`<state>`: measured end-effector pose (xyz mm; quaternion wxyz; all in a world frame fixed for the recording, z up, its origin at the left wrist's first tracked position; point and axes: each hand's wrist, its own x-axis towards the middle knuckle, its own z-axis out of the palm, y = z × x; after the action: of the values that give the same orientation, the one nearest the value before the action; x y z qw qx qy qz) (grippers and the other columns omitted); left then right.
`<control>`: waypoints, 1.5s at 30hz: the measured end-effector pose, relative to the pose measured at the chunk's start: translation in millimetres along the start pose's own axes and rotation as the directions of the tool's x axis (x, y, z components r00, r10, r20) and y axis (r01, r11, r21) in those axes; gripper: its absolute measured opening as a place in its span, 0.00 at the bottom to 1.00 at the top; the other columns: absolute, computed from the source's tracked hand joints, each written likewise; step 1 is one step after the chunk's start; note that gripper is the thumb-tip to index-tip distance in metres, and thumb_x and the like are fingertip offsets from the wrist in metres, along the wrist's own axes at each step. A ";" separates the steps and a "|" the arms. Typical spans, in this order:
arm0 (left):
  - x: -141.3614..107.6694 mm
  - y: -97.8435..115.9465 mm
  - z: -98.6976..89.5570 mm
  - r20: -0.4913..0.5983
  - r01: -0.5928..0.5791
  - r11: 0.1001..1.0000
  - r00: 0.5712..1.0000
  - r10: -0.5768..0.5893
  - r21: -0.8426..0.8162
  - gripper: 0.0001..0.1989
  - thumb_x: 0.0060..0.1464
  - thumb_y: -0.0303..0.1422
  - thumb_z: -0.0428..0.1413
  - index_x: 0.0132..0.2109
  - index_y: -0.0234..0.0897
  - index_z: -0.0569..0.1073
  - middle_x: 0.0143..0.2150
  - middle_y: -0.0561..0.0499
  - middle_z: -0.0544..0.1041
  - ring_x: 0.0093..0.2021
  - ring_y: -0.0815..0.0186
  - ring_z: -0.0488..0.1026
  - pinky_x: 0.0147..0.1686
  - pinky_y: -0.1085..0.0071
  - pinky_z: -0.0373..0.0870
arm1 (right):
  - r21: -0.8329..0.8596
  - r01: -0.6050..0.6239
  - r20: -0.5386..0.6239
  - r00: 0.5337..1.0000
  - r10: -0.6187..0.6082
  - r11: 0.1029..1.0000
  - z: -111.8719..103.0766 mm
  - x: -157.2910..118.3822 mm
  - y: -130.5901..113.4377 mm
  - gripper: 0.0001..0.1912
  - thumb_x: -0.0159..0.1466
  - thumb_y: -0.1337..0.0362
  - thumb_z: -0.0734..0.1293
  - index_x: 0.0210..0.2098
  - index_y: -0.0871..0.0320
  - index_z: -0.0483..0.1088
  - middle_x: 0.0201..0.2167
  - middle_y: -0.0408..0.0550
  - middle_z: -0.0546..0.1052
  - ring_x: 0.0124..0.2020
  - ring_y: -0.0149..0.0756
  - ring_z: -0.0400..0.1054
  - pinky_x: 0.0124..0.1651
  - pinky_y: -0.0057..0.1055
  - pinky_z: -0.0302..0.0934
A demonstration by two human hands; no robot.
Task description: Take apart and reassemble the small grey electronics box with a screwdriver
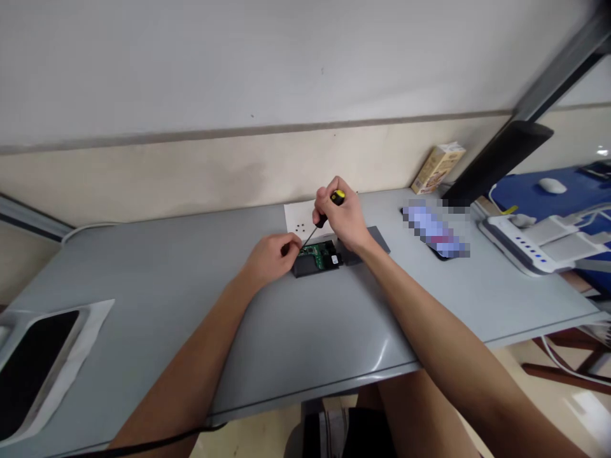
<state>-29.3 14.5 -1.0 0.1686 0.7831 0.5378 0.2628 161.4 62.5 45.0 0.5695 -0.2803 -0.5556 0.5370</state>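
My right hand [342,215] is wrapped round a black and yellow screwdriver [338,197]. Its thin shaft slants down to the left, and the tip meets the upper left part of a green circuit board [319,259] in a dark casing. My left hand [277,256] is closed at the casing's left edge, beside the screwdriver tip; whatever its fingertips hold is too small to make out. A flat dark grey cover [379,240] lies to the right of the board, partly behind my right hand. Several small dark screws [300,228] rest on a white paper [292,213] behind the board.
A phone [432,232] lies right of the cover, with a carton [436,166] behind it near the wall. Farther right are a white multi-port charger [525,245] and a mouse [552,186]. A black-topped device [35,369] sits at the left edge.
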 end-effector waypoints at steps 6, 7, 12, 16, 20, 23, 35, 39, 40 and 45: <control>-0.3 0.2 -3.1 0.006 -0.059 0.993 0.998 0.059 0.103 0.11 0.60 0.28 0.51 0.39 0.40 0.80 0.33 0.52 0.80 0.29 0.67 0.71 0.34 0.70 0.64 | 0.195 -0.080 0.106 0.993 0.060 0.978 -1.4 3.9 -2.1 0.23 0.64 0.38 0.67 0.35 0.52 0.67 0.32 0.42 0.70 0.33 0.31 0.69 0.40 0.31 0.67; -0.2 -0.3 -3.6 0.004 -0.080 0.991 0.997 0.080 0.111 0.12 0.60 0.28 0.51 0.39 0.40 0.80 0.33 0.52 0.80 0.30 0.67 0.71 0.35 0.70 0.64 | 0.195 -0.081 0.107 0.992 0.061 0.978 -1.7 3.6 -0.5 0.23 0.63 0.39 0.68 0.33 0.53 0.66 0.32 0.42 0.70 0.33 0.31 0.70 0.40 0.31 0.67; -0.1 -1.9 -8.0 0.037 -0.141 0.979 0.990 0.137 0.148 0.14 0.60 0.27 0.50 0.41 0.41 0.81 0.34 0.51 0.81 0.33 0.64 0.74 0.38 0.68 0.66 | -0.004 0.045 -0.018 0.999 -0.045 0.999 1.9 1.0 15.6 0.22 0.65 0.41 0.67 0.33 0.52 0.61 0.24 0.37 0.66 0.26 0.28 0.66 0.32 0.29 0.62; -2.6 3.4 -16.7 0.090 -0.119 0.982 0.990 0.107 0.148 0.16 0.62 0.27 0.48 0.44 0.41 0.81 0.40 0.49 0.83 0.39 0.61 0.77 0.42 0.66 0.68 | -0.178 0.195 -0.082 0.974 -0.212 0.964 5.8 1.0 0.5 0.18 0.69 0.43 0.63 0.40 0.51 0.63 0.25 0.37 0.67 0.25 0.28 0.65 0.32 0.29 0.62; -8.0 9.8 -31.3 0.158 -0.013 1.000 0.987 0.009 0.022 0.15 0.66 0.35 0.49 0.51 0.42 0.79 0.44 0.49 0.81 0.38 0.62 0.75 0.41 0.66 0.69 | -0.496 0.364 -0.005 0.907 -0.421 0.789 -15.6 -12.1 -49.3 0.15 0.71 0.47 0.63 0.42 0.52 0.69 0.32 0.43 0.72 0.32 0.32 0.68 0.37 0.32 0.64; -12.4 10.8 -42.0 0.257 0.084 0.993 0.965 -0.061 -0.079 0.23 0.63 0.48 0.56 0.60 0.45 0.74 0.46 0.48 0.78 0.37 0.63 0.74 0.37 0.68 0.69 | -0.767 0.344 0.184 0.926 -0.329 0.541 -49.1 -38.2 -70.4 0.15 0.71 0.50 0.63 0.42 0.53 0.74 0.38 0.47 0.77 0.37 0.37 0.71 0.42 0.35 0.64; -15.0 14.0 -43.2 0.412 0.224 0.967 0.898 -0.156 -0.123 0.35 0.50 0.49 0.65 0.64 0.50 0.69 0.35 0.54 0.69 0.31 0.65 0.68 0.29 0.71 0.64 | -0.953 0.232 0.294 0.860 0.416 0.195 -115.1 -57.8 -70.5 0.28 0.65 0.42 0.66 0.59 0.47 0.74 0.58 0.51 0.76 0.48 0.49 0.76 0.50 0.42 0.67; -14.0 19.1 -41.7 0.387 0.227 0.968 0.906 -0.168 -0.111 0.36 0.48 0.49 0.66 0.64 0.48 0.71 0.32 0.55 0.69 0.28 0.66 0.66 0.27 0.72 0.61 | -0.934 0.205 0.320 0.845 0.429 0.292 -99.5 -50.1 -68.7 0.30 0.63 0.40 0.67 0.58 0.48 0.75 0.58 0.52 0.77 0.52 0.51 0.74 0.54 0.44 0.67; -13.8 19.9 -40.9 0.375 0.225 0.969 0.911 -0.174 -0.098 0.37 0.48 0.50 0.67 0.64 0.48 0.71 0.32 0.55 0.69 0.28 0.66 0.66 0.26 0.72 0.60 | -0.927 0.207 0.332 0.844 0.422 0.314 -95.8 -51.5 -65.9 0.30 0.62 0.40 0.68 0.59 0.47 0.75 0.58 0.52 0.76 0.52 0.51 0.75 0.54 0.44 0.67; -13.0 18.2 -32.1 0.277 0.108 0.992 0.957 -0.085 -0.067 0.35 0.47 0.49 0.68 0.61 0.45 0.75 0.28 0.54 0.72 0.28 0.63 0.69 0.28 0.70 0.62 | -0.912 0.221 0.352 0.852 0.387 0.345 -86.4 -65.8 -52.0 0.28 0.60 0.50 0.74 0.58 0.48 0.73 0.62 0.51 0.72 0.42 0.43 0.78 0.50 0.41 0.69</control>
<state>-38.3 -4.8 31.9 0.2858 0.7771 0.5358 0.1651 270.5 11.9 51.3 0.1052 -0.4286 -0.8736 0.2050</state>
